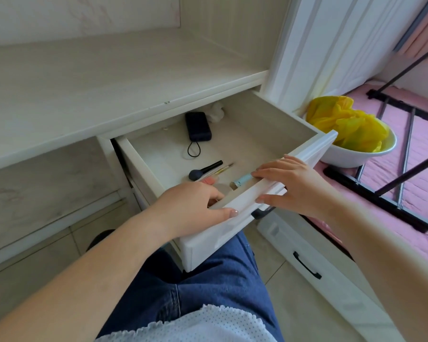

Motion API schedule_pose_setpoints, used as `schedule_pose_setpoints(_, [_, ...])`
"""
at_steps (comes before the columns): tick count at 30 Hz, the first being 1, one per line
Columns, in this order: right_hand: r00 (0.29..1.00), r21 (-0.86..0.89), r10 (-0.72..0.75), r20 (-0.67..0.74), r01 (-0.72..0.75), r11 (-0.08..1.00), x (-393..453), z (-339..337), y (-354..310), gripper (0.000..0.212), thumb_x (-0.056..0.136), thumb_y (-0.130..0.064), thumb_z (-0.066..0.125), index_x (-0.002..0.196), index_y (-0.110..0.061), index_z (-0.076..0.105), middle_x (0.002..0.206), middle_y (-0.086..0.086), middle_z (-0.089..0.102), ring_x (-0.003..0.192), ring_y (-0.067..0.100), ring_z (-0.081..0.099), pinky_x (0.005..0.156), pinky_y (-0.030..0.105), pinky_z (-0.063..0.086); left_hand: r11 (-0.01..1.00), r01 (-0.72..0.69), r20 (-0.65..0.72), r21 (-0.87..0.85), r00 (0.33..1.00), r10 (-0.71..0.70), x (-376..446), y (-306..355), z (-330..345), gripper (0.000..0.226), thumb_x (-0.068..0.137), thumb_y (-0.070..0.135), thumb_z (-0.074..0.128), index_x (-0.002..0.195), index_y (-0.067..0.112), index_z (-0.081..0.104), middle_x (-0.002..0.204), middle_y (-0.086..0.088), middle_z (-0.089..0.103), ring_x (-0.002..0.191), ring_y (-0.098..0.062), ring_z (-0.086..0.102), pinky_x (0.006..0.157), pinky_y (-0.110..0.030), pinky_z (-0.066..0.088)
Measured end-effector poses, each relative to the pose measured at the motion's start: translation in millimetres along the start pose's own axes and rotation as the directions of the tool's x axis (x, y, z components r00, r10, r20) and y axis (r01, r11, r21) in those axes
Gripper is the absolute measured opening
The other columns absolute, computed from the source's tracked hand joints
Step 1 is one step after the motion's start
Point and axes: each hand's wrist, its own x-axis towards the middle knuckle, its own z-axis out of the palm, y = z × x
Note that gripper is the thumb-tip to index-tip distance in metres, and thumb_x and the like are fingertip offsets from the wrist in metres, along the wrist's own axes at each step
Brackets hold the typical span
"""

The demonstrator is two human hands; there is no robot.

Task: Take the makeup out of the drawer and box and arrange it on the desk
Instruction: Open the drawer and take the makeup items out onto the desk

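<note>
Under the desk's front edge: the drawer [277, 191] stands pulled well out over the person's lap, its front panel nearest the camera.

Desk: the desk top [89, 95] runs along the upper left, pale wood grain; no makeup is on the part in view.

Left hand: the left hand [195, 206] reaches over the drawer's front left corner, fingers dipped inside toward the front wall and the thumb lying along the outside of the panel. The fingertips are hidden behind the panel, so I cannot tell whether they hold anything.

Makeup, left to right along the drawer's front: a dark round-headed brush [204, 170], a thin brush [224, 168] just beside it, something pink [209, 180] partly hidden by the left hand, and a light blue tube [241, 181] by the right fingertips. All lie on the drawer floor.

Back of drawer: a dark power bank [198, 126] with a cord loop, and white crumpled material [216, 112] at the back edge.

Right hand: the right hand [289, 183] lies flat over the top edge of the front panel, fingers straight, thumb against the panel face, gripping nothing.

Far right: a white basin [356, 156] with a yellow bag [344, 122] sits on pink bedding.

Step in hand: the start of emptying the drawer; nothing looks lifted yet.

Next move: likely a pinch on the items at the front left, a lift clear of the panel, then a carry up to the desk top.
</note>
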Motion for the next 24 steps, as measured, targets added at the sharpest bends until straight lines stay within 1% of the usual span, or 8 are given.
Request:
schedule_pose_setpoints(4, [1.0,0.011,-0.009,-0.016,0.009,1.0,-13.2,1.3,2.1,0.068,0.076,-0.077,0.039,0.119,-0.03,0.062,0.12,-0.006,0.064,0.113,0.017,0.06,0.107,0.044,0.032,0.999,-0.004,0.022,-0.047,1.0,0.005,-1.8,6.0,6.9,0.044,0.077,0.065,0.054,0.1,0.03,0.068,0.104,0.019,0.068,0.092,0.023,0.041,0.085,-0.034,0.051])
schedule_pose_setpoints(7, [0.999,0.016,0.001,-0.033,0.0,1.0,-20.2,0.3,2.8,0.068,0.077,-0.077,0.038,0.118,-0.029,0.063,0.119,-0.006,0.065,0.112,0.015,0.059,0.107,0.045,0.034,0.997,0.005,0.042,-0.073,0.999,-0.002,-5.1,11.6,8.6,0.043,0.074,0.069,0.054,0.1,0.037,0.067,0.093,0.016,0.07,0.088,0.006,0.06,0.083,-0.034,0.053])
schedule_pose_setpoints(10, [0.999,0.011,0.015,-0.039,-0.014,1.0,-23.9,-0.6,2.5,0.068,0.076,-0.077,0.038,0.118,-0.03,0.063,0.118,-0.008,0.065,0.111,0.012,0.058,0.106,0.038,0.029,0.998,-0.002,0.053,-0.057,0.999,0.005,-7.2,14.8,9.3,0.043,0.075,0.069,0.053,0.102,0.039,0.064,0.091,0.018,0.067,0.086,0.0,0.061,0.081,-0.032,0.052])
schedule_pose_setpoints(14, [1.0,0.009,0.025,0.012,-0.025,1.0,-20.9,-8.6,-2.1,0.071,0.074,-0.08,0.037,0.118,-0.032,0.063,0.118,-0.01,0.064,0.108,0.007,0.056,0.104,0.033,0.03,0.99,-0.001,0.142,-0.138,0.99,0.021,-2.9,11.5,1.6,0.039,0.08,0.062,0.054,0.106,0.036,0.065,0.113,0.022,0.063,0.105,0.006,0.054,0.093,-0.029,0.047])
schedule_pose_setpoints(17, [0.981,0.116,0.105,0.165,-0.125,0.985,-7.8,-27.6,-10.4,0.07,0.075,-0.078,0.034,0.125,-0.034,0.058,0.124,-0.013,0.058,0.105,0.001,0.052,0.103,0.031,0.039,0.981,0.031,0.143,-0.191,0.99,-0.003,12.1,2.5,-13.4,0.034,0.085,0.052,0.057,0.11,0.031,0.065,0.127,0.019,0.058,0.112,0.003,0.052,0.097,-0.024,0.042])
schedule_pose_setpoints(20, [0.948,0.132,0.189,0.256,-0.228,0.965,20.1,-36.5,-21.7,0.064,0.077,-0.07,0.038,0.13,-0.037,0.051,0.131,-0.012,0.051,0.112,0.01,0.055,0.099,0.031,0.044,0.998,0.059,0.061,-0.023,0.996,-0.058,39.3,-9.9,-27.4,0.033,0.087,0.044,0.057,0.112,0.025,0.064,0.11,0.009,0.066,0.096,-0.006,0.059,0.086,-0.025,0.047])
schedule_pose_setpoints(22, [0.929,-0.003,0.21,0.306,-0.219,0.976,44.8,-31.0,-28.5,0.056,0.084,-0.06,0.047,0.133,-0.033,0.049,0.134,-0.009,0.05,0.119,0.014,0.051,0.099,0.031,0.042,0.986,0.085,0.09,0.144,0.991,-0.099,61.2,-18.5,-27.2,0.035,0.087,0.04,0.058,0.114,0.018,0.064,0.109,0.002,0.067,0.095,-0.014,0.061,0.082,-0.028,0.048])
schedule_pose_setpoints(24, [0.888,-0.152,0.225,0.401,-0.178,0.972,68.3,-19.6,-37.1,0.057,0.086,-0.057,0.05,0.133,-0.025,0.05,0.132,-0.004,0.053,0.118,0.019,0.052,0.097,0.034,0.043,0.95,0.1,0.168,0.296,0.973,-0.155,82.0,-25.5,-19.7,0.031,0.083,0.039,0.063,0.101,0.014,0.068,0.095,-0.002,0.069,0.083,-0.019,0.062,0.071,-0.031,0.048])
